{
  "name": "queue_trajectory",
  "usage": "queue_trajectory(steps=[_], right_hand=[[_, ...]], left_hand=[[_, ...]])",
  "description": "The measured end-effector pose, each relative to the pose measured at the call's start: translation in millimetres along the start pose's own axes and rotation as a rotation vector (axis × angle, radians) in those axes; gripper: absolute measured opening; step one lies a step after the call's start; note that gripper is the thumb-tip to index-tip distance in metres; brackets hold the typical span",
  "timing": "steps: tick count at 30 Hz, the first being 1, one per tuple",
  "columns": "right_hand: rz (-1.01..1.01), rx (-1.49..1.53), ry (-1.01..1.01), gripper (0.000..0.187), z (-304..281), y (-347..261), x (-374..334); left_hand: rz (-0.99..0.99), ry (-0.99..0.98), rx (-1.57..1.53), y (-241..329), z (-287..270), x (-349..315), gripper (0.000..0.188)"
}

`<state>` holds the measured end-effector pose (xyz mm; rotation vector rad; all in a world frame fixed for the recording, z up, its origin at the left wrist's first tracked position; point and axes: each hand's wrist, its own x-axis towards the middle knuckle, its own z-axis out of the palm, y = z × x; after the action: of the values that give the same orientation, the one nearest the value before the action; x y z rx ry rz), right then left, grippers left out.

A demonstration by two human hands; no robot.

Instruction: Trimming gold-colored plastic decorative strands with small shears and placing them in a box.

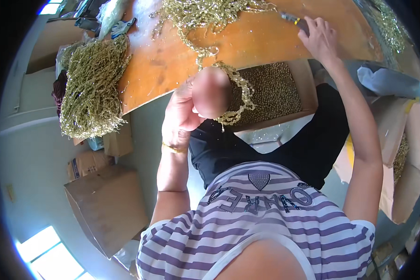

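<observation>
My left hand (pixel 184 105) is raised in front of the table edge, its fingers closed on a gold beaded garland (pixel 247 95). The strand loops out to the right of the hand and runs up to the table; a blurred patch hides part of the fingers. At the far right of the tabletop, my right hand (pixel 321 39) has a dark-handled tool (pixel 291 19) with a yellow band and a silvery end between thumb and forefinger. A tangled heap of gold garland (pixel 205 14) lies at the table's far middle.
A bundle of gold strands (pixel 95 88) hangs over the left end of the orange-brown table (pixel 149 77). Below the front edge, between my knees, a cardboard box (pixel 308 93) holds many small gold-brown beads (pixel 270 91). Cardboard boxes stand lower left (pixel 109 200) and right (pixel 396 154).
</observation>
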<state>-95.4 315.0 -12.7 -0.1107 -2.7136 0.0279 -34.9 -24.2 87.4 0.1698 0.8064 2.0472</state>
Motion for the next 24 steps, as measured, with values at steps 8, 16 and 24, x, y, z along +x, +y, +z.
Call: queue_trajectory(steps=[8, 16, 24], right_hand=[[0.454, 1.681, -0.637, 0.043, -108.5, -68.5, -126.3], [0.53, 2.127, -1.397, 0.054, -87.9, -126.6, -200.5], [0.335, 2.032, -1.508, 0.055, -76.0, -129.4, -183.0]], left_hand=[[0.014, -0.04, -0.064, 2.4, -13.9, -19.5, 0.031], [0.072, -0.024, -0.042, 3.6, -15.5, -25.8, 0.031], [0.112, -0.094, -0.033, 10.4, -15.5, -26.4, 0.031]])
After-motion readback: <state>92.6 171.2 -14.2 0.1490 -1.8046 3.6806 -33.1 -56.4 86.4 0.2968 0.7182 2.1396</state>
